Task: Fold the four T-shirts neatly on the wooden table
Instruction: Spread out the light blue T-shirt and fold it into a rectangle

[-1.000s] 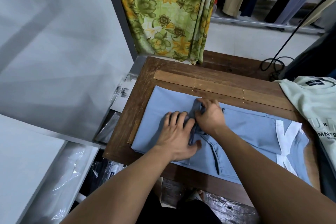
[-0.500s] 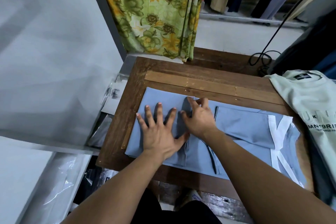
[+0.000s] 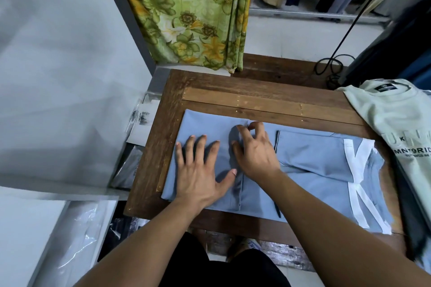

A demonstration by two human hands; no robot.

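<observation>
Folding now: blue T-shirt [image 3: 314, 158], centre frame on the wooden table [image 3: 256, 100], partly folded.
Left hand [image 3: 198, 170]: flat, fingers spread, pressing it.
Right hand [image 3: 254, 154]: fingers bent at fold edge; grip unclear.
Remaining: pale green T-shirt [image 3: 396, 119], right edge, apparently unfolded.

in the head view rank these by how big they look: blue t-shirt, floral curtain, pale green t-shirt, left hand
1. blue T-shirt
2. floral curtain
3. pale green T-shirt; this and the curtain are cut off by the frame, so their order is unsure
4. left hand, smallest though nearest the camera
</observation>
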